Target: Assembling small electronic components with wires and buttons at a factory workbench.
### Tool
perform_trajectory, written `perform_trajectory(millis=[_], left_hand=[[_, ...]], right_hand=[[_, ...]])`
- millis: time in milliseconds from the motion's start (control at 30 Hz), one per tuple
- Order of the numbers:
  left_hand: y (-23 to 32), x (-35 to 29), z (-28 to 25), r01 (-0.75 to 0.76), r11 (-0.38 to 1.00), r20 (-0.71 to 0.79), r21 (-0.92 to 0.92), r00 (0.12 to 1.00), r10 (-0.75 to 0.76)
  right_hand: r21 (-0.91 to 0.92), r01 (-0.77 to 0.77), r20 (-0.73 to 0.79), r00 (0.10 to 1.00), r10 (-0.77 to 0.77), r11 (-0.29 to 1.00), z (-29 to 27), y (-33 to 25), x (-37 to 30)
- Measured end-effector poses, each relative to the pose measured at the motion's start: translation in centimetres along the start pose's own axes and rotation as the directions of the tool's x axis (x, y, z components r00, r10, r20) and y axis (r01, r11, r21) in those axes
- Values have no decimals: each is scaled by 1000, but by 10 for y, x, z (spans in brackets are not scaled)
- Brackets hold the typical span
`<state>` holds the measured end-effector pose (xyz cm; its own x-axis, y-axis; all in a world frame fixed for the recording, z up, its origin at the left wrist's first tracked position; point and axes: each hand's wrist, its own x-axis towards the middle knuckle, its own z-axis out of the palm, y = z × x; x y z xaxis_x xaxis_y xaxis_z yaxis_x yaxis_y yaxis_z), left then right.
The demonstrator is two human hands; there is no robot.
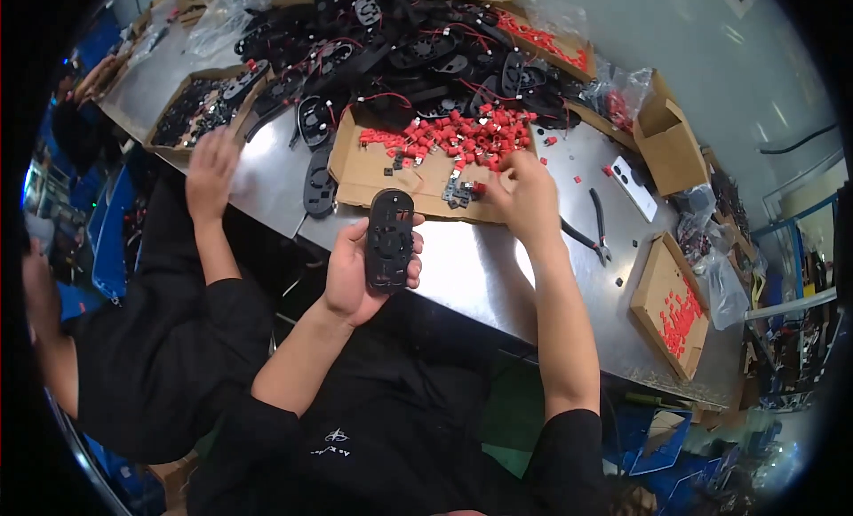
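Note:
My left hand (348, 276) is closed around a long black plastic housing (389, 240) with rounded ends, its moulded inner side facing up, just off the table's front edge. Over the right part of a shallow cardboard tray (355, 192), my right hand (526, 196) has its fingers curled in; whatever they pinch is hidden. Many small red parts (484, 138) are heaped in that tray. Close to my right fingertips sit a few small dark grey pieces (457, 194) and a red one (479, 188).
Black housings with red wires (418, 49) are piled at the back. Cutting pliers (593, 236) and a white phone-shaped object (633, 189) lie to the right, near a tray (662, 316) of red pieces. At left, a co-worker's hand (213, 174) reaches beside a box of small parts (197, 107).

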<state>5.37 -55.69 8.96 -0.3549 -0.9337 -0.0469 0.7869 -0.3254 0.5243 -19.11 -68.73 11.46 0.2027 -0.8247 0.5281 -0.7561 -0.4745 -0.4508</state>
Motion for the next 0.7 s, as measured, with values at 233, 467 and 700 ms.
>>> perform_trajectory(millis=[233, 467, 700], left_hand=[[-32, -5, 22, -58, 955, -95, 292, 992, 89], [-63, -11, 38, -51, 871, 23, 489, 999, 45], [-75, -19, 47, -83, 709, -6, 700, 992, 122]], right_hand=[[469, -349, 387, 907, 166, 811, -59, -102, -101], [507, -426, 366, 893, 260, 749, -69, -94, -143], [314, -305, 318, 926, 203, 899, -59, -98, -165]])
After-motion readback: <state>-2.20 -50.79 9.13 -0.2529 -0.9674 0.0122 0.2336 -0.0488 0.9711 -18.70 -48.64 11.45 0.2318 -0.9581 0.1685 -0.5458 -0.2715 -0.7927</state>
